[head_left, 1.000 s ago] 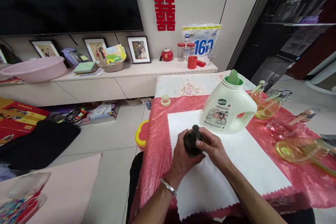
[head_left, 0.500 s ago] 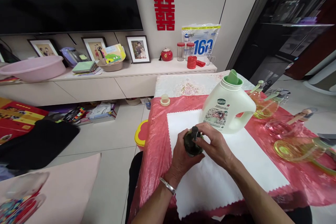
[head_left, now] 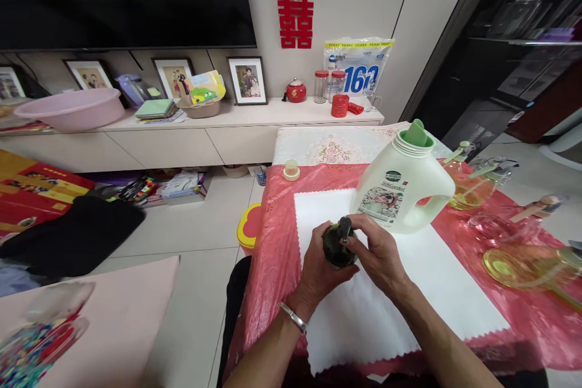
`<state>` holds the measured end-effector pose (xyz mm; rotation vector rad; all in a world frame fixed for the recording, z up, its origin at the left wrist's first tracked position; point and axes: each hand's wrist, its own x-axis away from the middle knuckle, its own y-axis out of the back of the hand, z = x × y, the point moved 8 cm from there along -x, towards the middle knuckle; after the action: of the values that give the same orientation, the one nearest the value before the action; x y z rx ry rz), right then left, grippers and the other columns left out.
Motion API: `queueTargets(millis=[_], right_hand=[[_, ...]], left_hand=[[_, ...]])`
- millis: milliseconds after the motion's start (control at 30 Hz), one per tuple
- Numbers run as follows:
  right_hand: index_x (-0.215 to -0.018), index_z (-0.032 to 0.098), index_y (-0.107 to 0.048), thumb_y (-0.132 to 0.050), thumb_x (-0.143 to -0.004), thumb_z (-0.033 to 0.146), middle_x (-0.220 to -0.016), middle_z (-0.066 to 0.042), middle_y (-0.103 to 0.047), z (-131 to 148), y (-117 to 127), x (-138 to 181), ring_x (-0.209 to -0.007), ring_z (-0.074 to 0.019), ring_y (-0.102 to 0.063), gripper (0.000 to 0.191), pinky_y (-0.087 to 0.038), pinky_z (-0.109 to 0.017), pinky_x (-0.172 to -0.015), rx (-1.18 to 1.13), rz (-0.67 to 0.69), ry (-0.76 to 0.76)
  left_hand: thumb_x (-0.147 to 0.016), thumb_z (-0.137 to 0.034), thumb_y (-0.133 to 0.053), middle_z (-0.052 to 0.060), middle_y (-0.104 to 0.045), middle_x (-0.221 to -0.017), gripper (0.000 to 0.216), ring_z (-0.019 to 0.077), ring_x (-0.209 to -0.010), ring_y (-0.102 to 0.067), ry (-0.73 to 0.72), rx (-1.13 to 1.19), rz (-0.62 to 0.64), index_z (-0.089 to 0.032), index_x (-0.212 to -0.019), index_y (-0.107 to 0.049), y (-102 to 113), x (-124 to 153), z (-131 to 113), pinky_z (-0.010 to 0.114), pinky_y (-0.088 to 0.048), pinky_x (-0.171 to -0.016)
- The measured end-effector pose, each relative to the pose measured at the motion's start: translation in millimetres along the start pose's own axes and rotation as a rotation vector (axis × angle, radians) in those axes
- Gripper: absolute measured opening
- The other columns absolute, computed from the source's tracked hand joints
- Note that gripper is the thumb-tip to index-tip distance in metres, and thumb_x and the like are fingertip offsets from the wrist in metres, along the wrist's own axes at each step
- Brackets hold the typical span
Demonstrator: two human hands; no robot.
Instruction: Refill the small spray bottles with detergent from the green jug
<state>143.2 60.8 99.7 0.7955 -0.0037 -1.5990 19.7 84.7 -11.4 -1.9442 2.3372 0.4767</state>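
A small dark green bottle (head_left: 334, 251) is held over the white scalloped mat (head_left: 364, 327), with my left hand (head_left: 316, 273) wrapped round its body. My right hand (head_left: 379, 254) pinches the black pump head (head_left: 345, 228) at its top between thumb and fingers. Just behind both hands stands a large pale green detergent jug (head_left: 404, 188), its neck uncapped and showing a green spout (head_left: 416, 133). To the left, a pale translucent cap (head_left: 291, 170) rests on the red plastic cover (head_left: 277, 206). How the pump head meets the bottle is partly hidden by my fingers.
At the right stand or lie several clear coloured pump bottles, among them a pink one (head_left: 504, 224) and a yellow one (head_left: 513, 267). Behind the table runs a low cabinet (head_left: 168, 148) with frames and jars. A yellow-rimmed bin (head_left: 249, 224) stands on the floor at left.
The view has shifted slightly, so everything appears a little further right. Both hands keep the same hold on the bottle and its pump head.
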Motion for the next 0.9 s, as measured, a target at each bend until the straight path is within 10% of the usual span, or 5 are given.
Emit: queueTargets(millis=[900], right_hand=[[-0.111, 0.023, -0.068, -0.065, -0.096, 0.031, -0.110, -0.002, -0.063, -6.4, -0.4, 0.2, -0.103, -0.0155, -0.060, 0.017, -0.049, -0.025, -0.090, 0.015, 0.012, -0.003]], left_hand=[[-0.054, -0.027, -0.094, 0.012, -0.057, -0.135, 0.098, 0.0351, -0.123, -0.061, 0.033, 0.084, 0.032, -0.025, -0.136, -0.040, -0.4, -1.0, -0.6, 0.056, -0.052, -0.105]])
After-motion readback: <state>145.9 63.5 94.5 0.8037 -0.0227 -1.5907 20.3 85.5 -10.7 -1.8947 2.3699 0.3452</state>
